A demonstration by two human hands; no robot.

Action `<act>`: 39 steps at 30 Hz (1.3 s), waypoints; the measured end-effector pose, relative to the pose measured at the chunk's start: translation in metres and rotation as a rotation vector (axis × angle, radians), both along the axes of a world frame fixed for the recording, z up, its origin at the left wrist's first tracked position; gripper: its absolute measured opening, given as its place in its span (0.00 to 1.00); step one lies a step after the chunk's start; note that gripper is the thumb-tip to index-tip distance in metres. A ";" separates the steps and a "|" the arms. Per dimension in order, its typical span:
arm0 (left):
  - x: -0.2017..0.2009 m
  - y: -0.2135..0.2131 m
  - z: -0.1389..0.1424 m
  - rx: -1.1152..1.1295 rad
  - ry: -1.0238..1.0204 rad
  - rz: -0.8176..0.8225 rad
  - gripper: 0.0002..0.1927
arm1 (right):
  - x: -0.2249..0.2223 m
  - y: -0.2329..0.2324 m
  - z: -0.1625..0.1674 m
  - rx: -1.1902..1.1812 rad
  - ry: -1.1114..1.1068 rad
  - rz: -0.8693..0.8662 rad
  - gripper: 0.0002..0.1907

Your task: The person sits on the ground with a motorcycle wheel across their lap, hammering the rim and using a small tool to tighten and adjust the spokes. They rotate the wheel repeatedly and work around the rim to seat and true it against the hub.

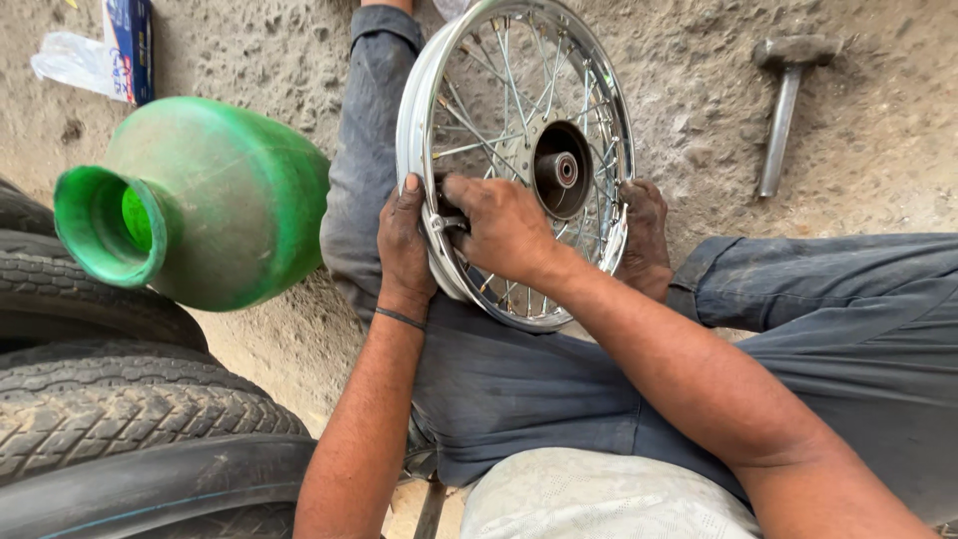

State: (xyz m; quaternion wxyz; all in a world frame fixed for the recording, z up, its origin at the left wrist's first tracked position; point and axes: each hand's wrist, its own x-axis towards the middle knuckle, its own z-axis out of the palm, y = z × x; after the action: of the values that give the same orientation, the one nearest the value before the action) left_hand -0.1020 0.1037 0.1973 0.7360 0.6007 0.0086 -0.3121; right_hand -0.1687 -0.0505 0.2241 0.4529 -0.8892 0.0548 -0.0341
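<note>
A chrome spoked wheel rim [419, 110] with a dark hub [561, 168] stands upright between my legs on the dirt floor. My left hand [403, 245] grips the rim's near edge from outside, thumb up along the metal. My right hand [502, 228] reaches in among the spokes at the same spot, fingers closed on a small dark part at the rim; what it holds is hidden. A bare foot [645, 235] presses against the rim's right side.
A green plastic water pot [215, 200] lies on its side to the left. Black tyres [110, 409] are stacked at the lower left. A heavy hammer [783, 100] lies on the ground at the upper right. A blue box [130, 45] and plastic bag sit at the top left.
</note>
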 end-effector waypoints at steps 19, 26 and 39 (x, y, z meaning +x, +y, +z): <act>-0.001 -0.003 0.001 0.005 0.003 0.010 0.26 | 0.002 -0.020 0.007 0.085 0.039 0.196 0.14; -0.004 -0.001 -0.003 -0.031 -0.011 0.019 0.25 | -0.005 -0.003 0.002 0.024 -0.056 0.005 0.10; -0.003 -0.003 -0.001 -0.006 0.004 0.011 0.26 | -0.005 0.004 -0.001 0.049 -0.047 -0.002 0.08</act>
State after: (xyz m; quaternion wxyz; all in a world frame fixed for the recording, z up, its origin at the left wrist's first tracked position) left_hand -0.1048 0.1012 0.1962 0.7394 0.5979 0.0123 -0.3093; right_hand -0.1741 -0.0462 0.2231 0.4757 -0.8768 0.0457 -0.0542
